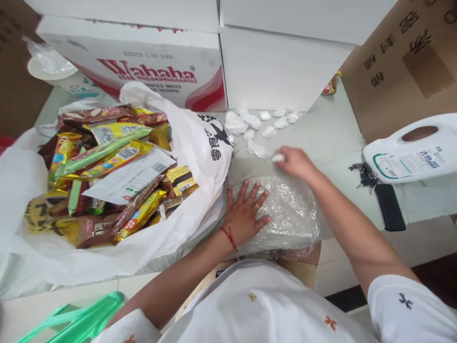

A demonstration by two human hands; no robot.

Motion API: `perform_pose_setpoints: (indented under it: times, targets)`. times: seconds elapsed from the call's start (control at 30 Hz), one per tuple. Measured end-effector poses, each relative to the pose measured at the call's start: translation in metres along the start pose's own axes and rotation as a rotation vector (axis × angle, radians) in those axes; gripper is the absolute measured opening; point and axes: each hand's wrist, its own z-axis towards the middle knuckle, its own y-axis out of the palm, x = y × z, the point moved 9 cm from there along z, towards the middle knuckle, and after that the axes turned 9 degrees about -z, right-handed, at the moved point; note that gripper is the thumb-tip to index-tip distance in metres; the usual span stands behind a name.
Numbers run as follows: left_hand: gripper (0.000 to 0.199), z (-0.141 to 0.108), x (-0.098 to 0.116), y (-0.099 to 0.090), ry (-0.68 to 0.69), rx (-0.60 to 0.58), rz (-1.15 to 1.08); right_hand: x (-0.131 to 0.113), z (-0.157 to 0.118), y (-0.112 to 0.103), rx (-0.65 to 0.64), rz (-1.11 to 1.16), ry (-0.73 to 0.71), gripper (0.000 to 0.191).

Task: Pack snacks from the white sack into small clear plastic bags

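Note:
My left hand [246,212] lies flat with its fingers spread, on the left edge of a sheet or bag of clear plastic [293,214] at the table's front edge. Just above the plastic, my right hand [294,162] pinches a small white wrapped piece [277,157] between thumb and fingers. Several similar white pieces [253,121] in clear wrap are scattered beyond my hands, near the boxes. To the left of my left hand stands a large white bag [210,190], open at the top and full of packaged snacks [107,147].
A Wahaba carton [143,66] and a plain white box [271,71] line the back. On the right are a brown carton [403,66], a white detergent bottle [414,152], keys [364,176] and a black phone [390,207]. A white tub [60,76] stands back left.

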Motion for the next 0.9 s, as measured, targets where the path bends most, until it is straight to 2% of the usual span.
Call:
perform_pose_setpoints:
  times: [0.07,0.13,0.17,0.23,0.27,0.33,0.4,0.47,0.53,0.57,0.67,0.7,0.73,0.77,0.8,0.83,0.9]
  targets:
    - [0.07,0.008,-0.006,-0.004,0.001,0.01,-0.006,0.027,0.038,-0.03,0.172,0.077,0.08,0.044]
    - [0.066,0.02,-0.014,-0.009,-0.024,0.034,-0.017,0.047,0.057,-0.06,0.327,0.131,0.096,0.062]
    - [0.064,0.026,-0.017,-0.011,-0.041,0.048,-0.025,0.049,0.057,-0.072,0.386,0.141,0.073,0.067]
    - [0.062,0.039,-0.023,-0.015,-0.073,0.079,-0.043,0.038,0.034,-0.081,0.452,0.128,-0.006,0.063]
    - [0.062,0.044,-0.025,-0.017,-0.086,0.093,-0.052,0.026,0.013,-0.076,0.456,0.114,-0.051,0.058]
    - [0.062,0.052,-0.029,-0.019,-0.109,0.117,-0.069,-0.001,-0.041,-0.048,0.409,0.072,-0.123,0.057]
    - [0.062,0.055,-0.03,-0.02,-0.119,0.126,-0.081,-0.021,-0.097,-0.005,0.309,-0.017,-0.164,0.067]
    - [0.063,0.054,-0.031,-0.019,-0.113,0.119,-0.087,-0.017,-0.141,0.037,0.211,-0.105,-0.146,0.068]
    - [0.064,0.05,-0.032,-0.018,-0.1,0.105,-0.084,0.016,-0.167,0.059,0.182,-0.186,-0.034,0.065]
    - [0.065,0.048,-0.032,-0.017,-0.096,0.1,-0.079,0.04,-0.174,0.061,0.19,-0.218,0.052,0.064]
    - [0.068,0.043,-0.033,-0.018,-0.101,0.102,-0.051,0.119,-0.187,0.047,0.258,-0.243,0.36,0.065]
    - [0.068,0.042,-0.034,-0.018,-0.106,0.105,-0.041,0.135,-0.191,0.039,0.296,-0.223,0.442,0.067]
    - [0.068,0.042,-0.034,-0.018,-0.11,0.106,-0.033,0.141,-0.195,0.032,0.34,-0.197,0.484,0.068]
    - [0.068,0.042,-0.033,-0.018,-0.115,0.107,-0.026,0.137,-0.198,0.026,0.381,-0.168,0.473,0.068]
    - [0.068,0.042,-0.033,-0.018,-0.119,0.106,-0.019,0.121,-0.201,0.024,0.404,-0.144,0.401,0.067]
    - [0.068,0.042,-0.033,-0.018,-0.123,0.104,-0.013,0.097,-0.203,0.027,0.399,-0.128,0.271,0.065]
    - [0.068,0.043,-0.033,-0.017,-0.132,0.099,-0.002,0.037,-0.214,0.046,0.287,-0.13,-0.078,0.06]
